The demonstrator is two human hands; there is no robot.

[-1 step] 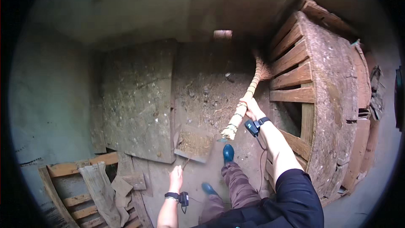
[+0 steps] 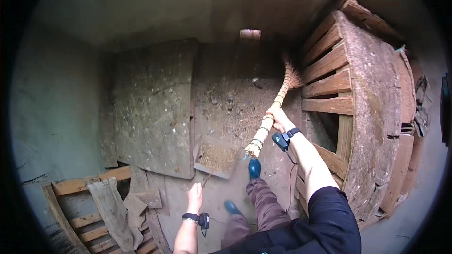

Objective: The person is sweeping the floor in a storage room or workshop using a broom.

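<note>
My right hand (image 2: 281, 120) is closed round the thick bound handle of a straw broom (image 2: 279, 98). The broom slants away from me, its bristles (image 2: 295, 79) at the far end beside the slatted wooden crate. My left hand (image 2: 195, 196) grips the thin handle of a dustpan (image 2: 229, 175), which rests on the floor in front of it. Brown loose dirt (image 2: 214, 153) lies in the pan, whose mouth faces away from me. Beyond it, clods and bits of debris (image 2: 230, 99) are scattered over the dirty floor.
The slatted wooden crate (image 2: 329, 82), topped by a dirty board (image 2: 372, 103), stands on the right. A large stained board (image 2: 153, 108) lies left of the debris. Broken pallet slats (image 2: 94, 223) are at the lower left. My blue boots (image 2: 254, 169) stand close behind the broom's butt end.
The picture has shifted very slightly. Both hands keep their holds, and the broom and dustpan stay in nearly the same places.
</note>
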